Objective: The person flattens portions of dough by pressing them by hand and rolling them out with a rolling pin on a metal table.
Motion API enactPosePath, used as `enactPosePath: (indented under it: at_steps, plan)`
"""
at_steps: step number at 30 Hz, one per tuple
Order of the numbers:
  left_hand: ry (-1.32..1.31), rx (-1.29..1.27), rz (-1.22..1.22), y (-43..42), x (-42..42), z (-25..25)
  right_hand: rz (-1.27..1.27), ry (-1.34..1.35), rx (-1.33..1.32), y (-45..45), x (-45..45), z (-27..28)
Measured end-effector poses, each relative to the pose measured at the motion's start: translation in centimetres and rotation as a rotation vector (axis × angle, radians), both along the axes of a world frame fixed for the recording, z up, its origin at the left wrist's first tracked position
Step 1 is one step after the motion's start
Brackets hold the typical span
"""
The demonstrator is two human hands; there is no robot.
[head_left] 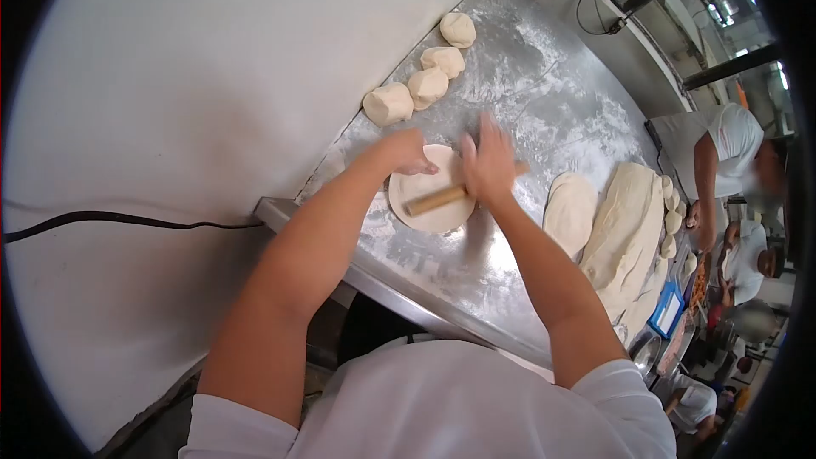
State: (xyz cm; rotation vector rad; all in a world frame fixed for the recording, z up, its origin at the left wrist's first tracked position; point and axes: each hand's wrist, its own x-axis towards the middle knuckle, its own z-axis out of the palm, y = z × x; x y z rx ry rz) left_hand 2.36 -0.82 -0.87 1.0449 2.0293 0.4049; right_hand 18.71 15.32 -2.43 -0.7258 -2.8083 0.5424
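Observation:
A flat round of dough [408, 195] lies on the floured metal worktop. My left hand [406, 153] is at its upper left edge, fingers curled and closed on the dough. Across the lower right part of the round lies a short wooden rolling pin [440, 199], tilted up to the right. The palm of my right hand [490, 161] rests over the pin's right part, fingers stretched out and slightly blurred; the pin's far end sticks out beyond it.
Several dough balls [427, 87] sit along the wall side of the metal worktop [557, 93]. To the right are a dough oval [570, 214], a long dough slab [622, 225] and a blue-framed object [667, 309]. A co-worker in white [735, 146] stands at the far side.

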Motion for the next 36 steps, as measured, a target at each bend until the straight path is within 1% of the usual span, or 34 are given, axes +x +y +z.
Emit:
enactPosePath:
  at_steps: [1, 3, 5, 7, 8, 10, 12, 14, 17, 20, 22, 23, 24, 26, 28, 29, 30, 32, 33, 35, 36]
  plan:
    - [-0.016, 0.017, -0.003, -0.2, -0.1, -0.6, 0.012, -0.009, 0.053, -0.6, 4.0, -0.5]
    - [-0.008, 0.026, -0.024, -0.2, -0.2, -0.5, 0.105, -0.103, 0.14, -2.2, 11.6, 0.8]
    - [0.036, -0.004, -0.055, -0.1, -0.2, 0.6, 0.194, -0.025, 0.194, -2.4, 17.2, 0.0]
    - [0.016, -0.029, -0.074, 0.0, -0.3, 1.5, 0.217, -0.088, 0.201, -1.7, 16.5, 0.1]
    - [0.005, -0.043, -0.085, 0.1, -0.3, 1.7, 0.226, -0.12, 0.202, -1.7, 15.4, 1.1]
    - [0.052, -0.075, -0.092, 0.6, -0.3, 2.0, 0.123, -0.228, 0.078, -1.4, 9.3, 2.6]
    - [0.07, -0.101, -0.074, 0.8, -0.7, 1.5, 0.043, -0.275, 0.166, -0.6, 2.2, 2.2]
    - [0.063, -0.115, -0.024, 1.1, -1.4, 1.1, -0.103, -0.186, 0.143, 0.1, -3.8, 1.5]
    - [0.041, -0.081, 0.043, 0.6, -1.3, 2.9, -0.146, -0.114, 0.09, 0.2, -7.6, 2.5]
    - [0.006, -0.032, 0.046, 0.1, -0.6, 5.0, -0.093, -0.061, 0.064, 0.6, -4.1, 0.9]
    - [-0.064, 0.029, 0.092, 0.6, -0.3, 4.1, -0.048, -0.056, 0.116, -0.3, 2.7, -0.1]
    - [-0.101, 0.059, 0.114, 0.7, 0.0, 3.3, -0.012, -0.122, 0.175, -1.7, 6.3, 1.0]
    - [-0.202, 0.084, 0.187, 0.8, 0.4, 2.7, 0.044, -0.059, 0.163, -2.6, 10.0, 1.3]
    - [-0.411, 0.126, 0.331, 0.9, 1.6, 1.7, 0.081, -0.06, 0.167, -3.5, 16.0, 1.3]
    - [-0.474, 0.076, 0.281, 0.8, 2.5, 1.3, 0.086, -0.128, 0.137, -3.9, 19.0, 2.4]
    - [-0.504, 0.049, 0.259, 0.8, 2.6, 1.4, 0.092, -0.161, 0.12, -3.9, 19.7, 2.9]
    - [-0.427, -0.012, 0.159, 1.0, 2.6, 1.5, 0.093, -0.21, 0.11, -3.8, 20.0, 3.1]
    - [-0.277, -0.14, -0.035, 1.1, 2.7, 3.6, 0.11, -0.214, 0.146, -3.6, 19.1, 3.1]
    - [-0.352, -0.174, -0.001, 1.1, 2.7, 4.0, 0.12, -0.218, 0.16, -3.4, 18.3, 3.0]
    - [-0.514, -0.251, 0.07, 1.0, 2.7, 3.9, 0.049, -0.231, 0.128, -2.9, 14.7, 2.8]
    - [-0.436, -0.241, 0.057, 0.9, 2.7, 4.5, 0.013, -0.239, 0.113, -2.5, 12.3, 2.6]
